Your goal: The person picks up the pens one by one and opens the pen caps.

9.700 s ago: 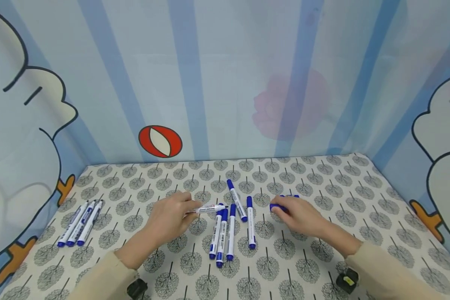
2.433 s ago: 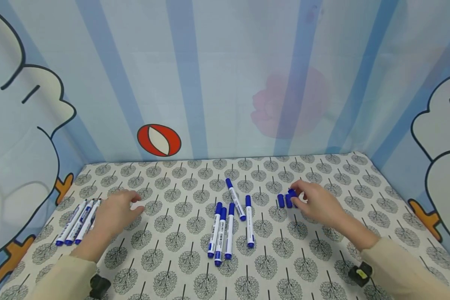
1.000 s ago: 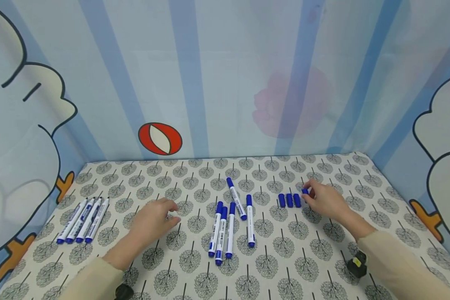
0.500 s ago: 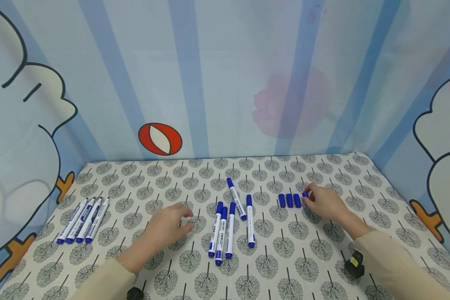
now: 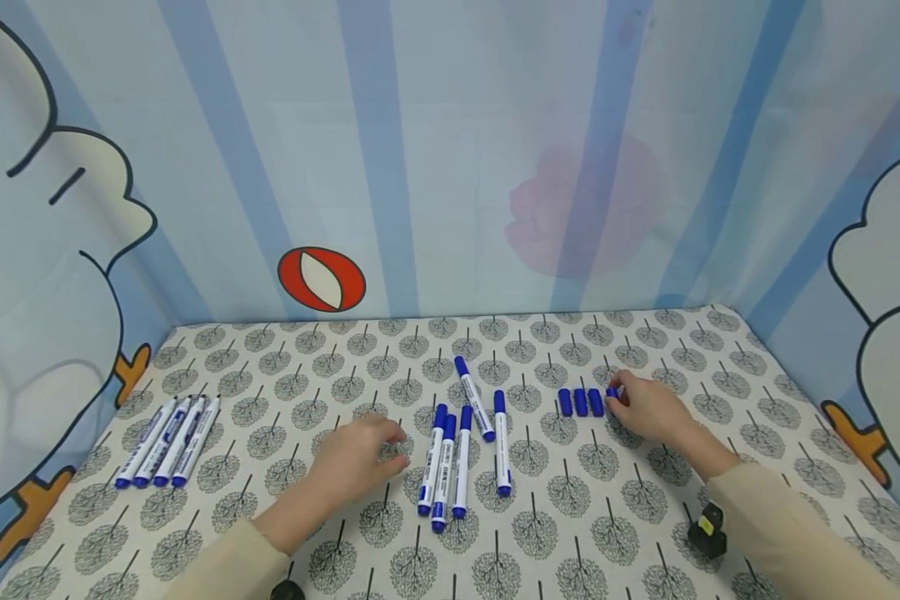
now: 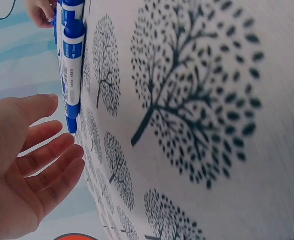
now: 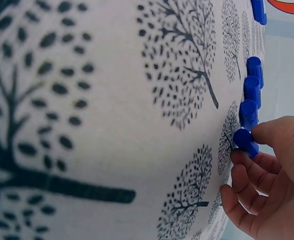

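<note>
My left hand [image 5: 360, 454] is empty, fingers loosely bent and spread, just left of several capped whiteboard markers [image 5: 444, 475]; in the left wrist view the hand [image 6: 32, 165] is apart from the nearest capped marker [image 6: 73, 65]. My right hand [image 5: 648, 404] pinches a blue marker cap [image 7: 246, 142] between thumb and index finger, low at the cloth. That cap is at the right end of a row of three other blue caps [image 5: 581, 402]. Several uncapped markers [image 5: 168, 442] lie side by side at the far left, tips pointing away.
A white cloth with tree prints [image 5: 285, 517] covers the table. Two more capped markers lie right of the central group: a slanted one [image 5: 474, 398] and a straight one [image 5: 502, 446]. A striped printed curtain [image 5: 450, 167] closes off the back and sides.
Earlier the left hand held an uncapped marker; one more now lies in the left row. Since then that hand has moved right, empty. My right hand has lowered its cap slightly beside the row.
</note>
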`<state>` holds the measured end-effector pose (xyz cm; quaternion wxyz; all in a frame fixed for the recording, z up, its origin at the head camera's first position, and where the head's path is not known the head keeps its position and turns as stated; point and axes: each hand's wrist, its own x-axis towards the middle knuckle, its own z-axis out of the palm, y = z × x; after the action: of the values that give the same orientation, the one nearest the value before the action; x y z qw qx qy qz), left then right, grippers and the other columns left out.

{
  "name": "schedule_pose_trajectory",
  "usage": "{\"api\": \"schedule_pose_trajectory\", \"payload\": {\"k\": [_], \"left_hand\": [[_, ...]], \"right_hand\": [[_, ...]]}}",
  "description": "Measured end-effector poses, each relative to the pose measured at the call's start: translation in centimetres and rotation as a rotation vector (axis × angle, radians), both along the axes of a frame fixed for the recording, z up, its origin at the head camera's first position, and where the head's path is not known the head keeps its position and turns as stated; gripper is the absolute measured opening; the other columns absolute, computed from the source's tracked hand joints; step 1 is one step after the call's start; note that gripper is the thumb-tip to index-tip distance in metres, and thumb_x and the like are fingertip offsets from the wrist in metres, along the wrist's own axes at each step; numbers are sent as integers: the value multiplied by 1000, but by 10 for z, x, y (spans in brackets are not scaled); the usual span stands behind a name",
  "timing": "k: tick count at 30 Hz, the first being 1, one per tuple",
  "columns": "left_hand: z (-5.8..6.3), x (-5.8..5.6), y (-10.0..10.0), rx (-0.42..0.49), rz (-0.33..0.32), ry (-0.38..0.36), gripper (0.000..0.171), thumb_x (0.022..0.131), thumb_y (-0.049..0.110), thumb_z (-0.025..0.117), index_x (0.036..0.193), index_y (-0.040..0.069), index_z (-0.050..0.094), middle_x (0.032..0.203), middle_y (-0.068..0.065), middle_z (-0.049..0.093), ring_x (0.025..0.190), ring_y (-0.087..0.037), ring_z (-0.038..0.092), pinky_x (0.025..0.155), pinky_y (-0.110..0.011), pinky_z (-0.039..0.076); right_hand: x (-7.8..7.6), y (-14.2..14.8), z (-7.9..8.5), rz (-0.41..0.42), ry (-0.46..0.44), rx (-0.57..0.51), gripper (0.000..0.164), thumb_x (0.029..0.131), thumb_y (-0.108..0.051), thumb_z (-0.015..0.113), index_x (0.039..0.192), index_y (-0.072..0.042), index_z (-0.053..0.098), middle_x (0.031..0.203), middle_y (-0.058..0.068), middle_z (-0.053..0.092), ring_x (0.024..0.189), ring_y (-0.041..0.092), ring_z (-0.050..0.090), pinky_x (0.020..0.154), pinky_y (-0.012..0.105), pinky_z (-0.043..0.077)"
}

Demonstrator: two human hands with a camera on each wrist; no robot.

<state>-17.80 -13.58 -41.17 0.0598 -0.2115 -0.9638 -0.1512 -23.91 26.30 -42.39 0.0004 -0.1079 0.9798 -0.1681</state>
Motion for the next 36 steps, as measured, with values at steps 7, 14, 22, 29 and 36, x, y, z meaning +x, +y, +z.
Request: {"api": "schedule_pose_trajectory", "payload": {"k": [7, 14, 22, 29, 36], "left_hand": [[0, 1, 6, -6, 3, -13, 26, 73, 34, 74, 93, 18, 67, 87, 7, 64, 75, -7, 58, 66, -25, 50], [1, 2, 12, 30, -4, -61, 27, 75, 31, 73, 95, 14, 67, 89, 2, 65, 75, -10, 59, 67, -25, 50], [-1, 3, 18, 81, 6, -124, 31, 77, 33, 71, 97, 11, 67, 92, 0, 66, 77, -12, 61, 70, -28, 51], [-2, 3, 23, 123, 33, -184, 33, 78, 31, 70, 99, 7, 66, 92, -5, 66, 78, -14, 60, 70, -28, 52], [-3, 2, 26, 137, 57, -196, 36, 76, 32, 72, 100, 6, 65, 86, -3, 65, 68, -9, 55, 60, -23, 47]], "right_hand": [[1, -2, 1, 2, 3, 1, 25, 89, -18, 56, 104, 2, 56, 73, 4, 60, 52, 11, 49, 47, 27, 39], [0, -2, 0, 1, 10, 6, 25, 88, -18, 57, 103, 2, 57, 73, 4, 60, 53, 12, 50, 48, 27, 40], [-1, -3, -1, -2, 13, 7, 25, 89, -19, 55, 103, 2, 58, 74, 4, 61, 56, 13, 52, 50, 28, 41], [-1, -4, 1, -15, 0, -4, 26, 90, -19, 54, 106, 1, 57, 75, 6, 62, 56, 14, 52, 49, 29, 42], [1, -3, 2, -21, -21, -5, 28, 91, -20, 52, 109, 2, 55, 76, 7, 62, 56, 14, 53, 48, 28, 41]]}}
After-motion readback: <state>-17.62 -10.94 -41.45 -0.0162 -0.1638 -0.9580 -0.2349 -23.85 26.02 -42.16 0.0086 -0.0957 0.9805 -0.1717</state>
